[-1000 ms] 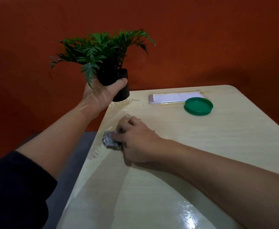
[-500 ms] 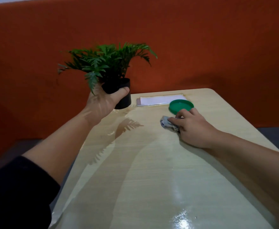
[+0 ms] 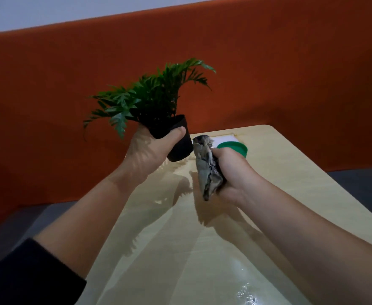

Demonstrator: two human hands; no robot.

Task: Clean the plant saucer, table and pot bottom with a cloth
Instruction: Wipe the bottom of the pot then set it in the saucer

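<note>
A glossy pale wood table fills the foreground, its near end catching a bright glare and the shadows of both forearms. Above it, the right hand is closed around a crumpled grey cloth, lifted off the surface. Just beside the cloth, the left hand is wrapped around a black pot, tilted and held in the air, with a green leafy plant. Behind the right hand a green saucer lies on the table's far end, next to a white sheet. An orange partition stands behind, with pale wall above.
</note>
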